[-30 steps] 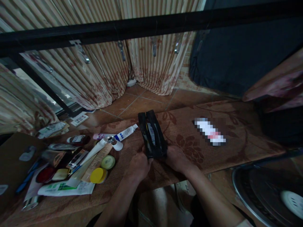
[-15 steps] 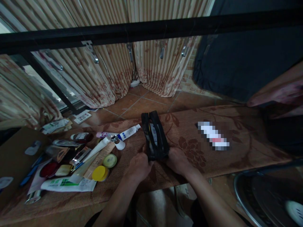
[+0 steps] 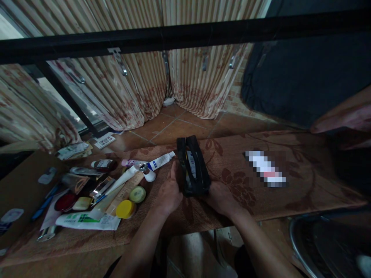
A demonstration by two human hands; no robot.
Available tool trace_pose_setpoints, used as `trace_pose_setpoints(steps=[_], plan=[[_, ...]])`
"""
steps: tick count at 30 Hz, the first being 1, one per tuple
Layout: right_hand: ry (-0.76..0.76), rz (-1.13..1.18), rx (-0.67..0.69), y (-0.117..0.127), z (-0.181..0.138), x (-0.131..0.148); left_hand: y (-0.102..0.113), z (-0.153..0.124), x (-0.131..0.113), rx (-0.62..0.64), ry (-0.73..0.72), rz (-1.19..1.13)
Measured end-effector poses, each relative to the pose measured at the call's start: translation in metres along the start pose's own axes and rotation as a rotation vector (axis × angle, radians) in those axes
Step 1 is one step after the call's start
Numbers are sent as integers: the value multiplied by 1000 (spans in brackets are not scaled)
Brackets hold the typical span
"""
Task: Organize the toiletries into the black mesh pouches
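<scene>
Head view looks down on a black pouch [image 3: 193, 166], lying lengthwise on the patterned mat [image 3: 261, 200] near its front edge, mouth gaping with a pale item showing inside. Left hand [image 3: 171, 192] is pressed flat against the pouch's left wall, fingers extended along it; right hand [image 3: 220, 197] is curled round the near right corner, gripping it. Risk, as I read it: the pouch sits close to the mat's near edge, so a hard tug toward the body could tip it off and spill what's inside. Just left, a white tube [image 3: 161, 161] and a small capped bottle [image 3: 146, 172] lie within a finger's sweep of the left hand, and a careless nudge could roll them into the clutter of a yellow lid [image 3: 125, 209], a flat sachet [image 3: 87, 221] and other toiletries. Off right lies a blurred packet [image 3: 266, 169], well apart. Beyond: tiled floor [image 3: 176, 127], striped curtains [image 3: 121, 88], a black rail [image 3: 185, 36] overhead.
</scene>
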State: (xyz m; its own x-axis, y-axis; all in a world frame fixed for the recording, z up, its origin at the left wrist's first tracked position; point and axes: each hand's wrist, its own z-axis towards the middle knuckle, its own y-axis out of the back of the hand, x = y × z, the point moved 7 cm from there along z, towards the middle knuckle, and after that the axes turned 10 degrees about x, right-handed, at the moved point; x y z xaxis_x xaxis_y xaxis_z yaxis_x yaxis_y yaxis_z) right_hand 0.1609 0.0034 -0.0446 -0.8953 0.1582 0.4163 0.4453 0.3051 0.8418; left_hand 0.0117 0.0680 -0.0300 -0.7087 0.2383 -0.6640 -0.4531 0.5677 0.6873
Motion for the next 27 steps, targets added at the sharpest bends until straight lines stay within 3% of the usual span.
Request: trace_pose_setpoints(steps=[9,19,27], plan=[[34,-30,-2,-5,3,-3,11,5,-16,-141,-296,-119],[-2,-39,-33,-5,1,-1,7,8,-18,-103,-192,-98],[-1,-50,-14,-5,1,0,-4,12,-12,12,-83,-85]])
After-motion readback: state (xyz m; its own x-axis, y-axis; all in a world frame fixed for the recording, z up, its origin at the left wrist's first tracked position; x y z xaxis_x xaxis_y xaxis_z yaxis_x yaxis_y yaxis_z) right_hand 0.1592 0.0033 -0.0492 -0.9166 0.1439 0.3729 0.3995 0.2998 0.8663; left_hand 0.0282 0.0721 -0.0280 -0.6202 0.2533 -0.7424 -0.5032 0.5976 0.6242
